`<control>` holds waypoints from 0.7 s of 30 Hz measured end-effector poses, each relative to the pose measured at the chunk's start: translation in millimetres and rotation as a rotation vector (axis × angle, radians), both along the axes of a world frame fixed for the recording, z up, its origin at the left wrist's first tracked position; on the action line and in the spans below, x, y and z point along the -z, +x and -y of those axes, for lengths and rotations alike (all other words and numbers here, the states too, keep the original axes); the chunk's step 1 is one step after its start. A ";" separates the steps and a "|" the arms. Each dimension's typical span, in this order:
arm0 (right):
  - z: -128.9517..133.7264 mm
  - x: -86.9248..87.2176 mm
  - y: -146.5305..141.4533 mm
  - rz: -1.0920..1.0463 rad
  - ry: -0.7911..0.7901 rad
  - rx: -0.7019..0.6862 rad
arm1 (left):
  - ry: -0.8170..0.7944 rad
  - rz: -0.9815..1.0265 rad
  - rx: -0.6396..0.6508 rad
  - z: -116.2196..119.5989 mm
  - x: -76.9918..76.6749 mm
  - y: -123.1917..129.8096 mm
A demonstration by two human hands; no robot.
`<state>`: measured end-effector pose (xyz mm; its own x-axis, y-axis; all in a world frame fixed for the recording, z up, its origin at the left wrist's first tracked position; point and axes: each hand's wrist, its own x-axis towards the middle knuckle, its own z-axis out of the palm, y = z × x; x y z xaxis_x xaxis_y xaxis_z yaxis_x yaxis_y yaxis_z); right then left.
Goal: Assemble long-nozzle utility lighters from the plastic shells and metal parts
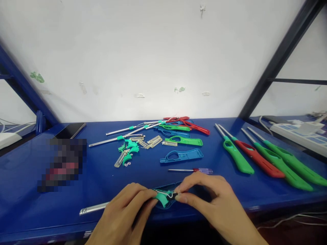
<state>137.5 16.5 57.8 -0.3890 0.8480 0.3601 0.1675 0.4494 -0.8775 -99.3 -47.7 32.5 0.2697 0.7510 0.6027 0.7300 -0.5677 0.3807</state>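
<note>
At the front edge of the table, my left hand [130,209] is closed on a half-built lighter, its fingertips against the teal trigger [162,199]. A blue half shell [167,186] lies under both hands, partly hidden by them. The metal tube [93,208] sticks out to the left from behind my left hand. Between thumb and forefinger, my right hand [212,195] pinches a small black part [173,196] beside the trigger. A white wire [167,194] loops over the trigger to this part. Just beyond my right hand lies a screwdriver [203,170] with a purple and red handle.
A blue shell half [182,155], a green one [190,141], clear fuel tanks [154,141] and teal triggers [131,144] lie behind my hands. Further back are metal tubes [112,140] and red shells [196,127]. Whole lighters [259,158] lie right; a phone [70,130] and blurred item [63,163] left.
</note>
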 end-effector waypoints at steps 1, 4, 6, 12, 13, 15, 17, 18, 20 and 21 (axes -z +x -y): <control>0.3 -0.1 0.0 -0.003 -0.010 -0.006 | -0.003 0.003 0.005 -0.3 0.2 0.0; 0.7 0.9 0.2 -0.007 -0.032 -0.031 | -0.007 0.014 0.023 -1.0 1.2 0.1; 0.3 2.1 0.4 -0.006 -0.039 -0.049 | -0.004 0.024 0.031 -0.9 2.3 0.1; -2.7 4.3 -0.4 -0.008 -0.060 -0.081 | 0.016 0.027 0.020 -1.0 5.9 0.6; -3.1 4.7 -0.4 -0.005 -0.058 -0.086 | 0.021 0.025 0.018 -1.4 6.4 0.8; -3.7 5.8 -0.3 0.004 -0.048 -0.096 | 0.026 0.023 0.009 -2.3 6.8 1.5; -3.8 7.4 0.0 0.008 -0.032 -0.104 | 0.037 0.020 0.000 -3.1 6.6 2.4; -3.7 8.1 0.1 0.009 -0.026 -0.107 | 0.042 0.015 -0.005 -3.4 6.3 2.9; -3.5 9.3 0.0 0.006 -0.016 -0.110 | 0.057 0.007 -0.012 -3.8 5.4 3.7; -3.4 9.6 -0.3 0.001 -0.012 -0.112 | 0.061 0.004 -0.016 -3.9 4.9 4.0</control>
